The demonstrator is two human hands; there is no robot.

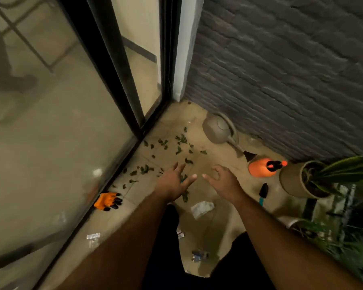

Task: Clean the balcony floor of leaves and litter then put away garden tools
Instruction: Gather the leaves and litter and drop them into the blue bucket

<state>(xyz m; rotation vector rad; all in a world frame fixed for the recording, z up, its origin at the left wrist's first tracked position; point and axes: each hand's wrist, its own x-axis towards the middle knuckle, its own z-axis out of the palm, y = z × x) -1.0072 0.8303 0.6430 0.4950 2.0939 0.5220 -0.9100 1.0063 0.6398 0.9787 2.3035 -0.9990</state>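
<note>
Both bare arms reach forward over the balcony floor (170, 126), a smooth beige tiled surface with thin grout lines. The left hand (172, 182) has its fingers (179, 167) straight and spread wide, holding nothing. The right hand (223, 181) is held just beside it, apart from it, with its fingers (218, 169) loosely curved and nothing between them.

Small crumpled green leaves (166, 143) lie scattered over the tiles ahead of the hands, thickest toward the corner where the black-framed glass door (105, 65) meets the wall. A flattened white piece of litter (201, 208) lies on the floor below the right hand, a smaller crinkled clear wrapper (93, 236) lies near the door track, and a crushed plastic bottle (198, 255) sits lower still.

An orange garden glove (107, 200) with black claw-like fingertips rests against the door track. A rounded grey watering can (220, 128) with a long thin spout stands by the rough dark brick wall (281, 70). Near it lies an orange spray bottle (262, 168) with a black nozzle, and a small black-bladed trowel (262, 192) with a teal handle lies beside a round potted plant (298, 181) with long strap-shaped leaves.
</note>
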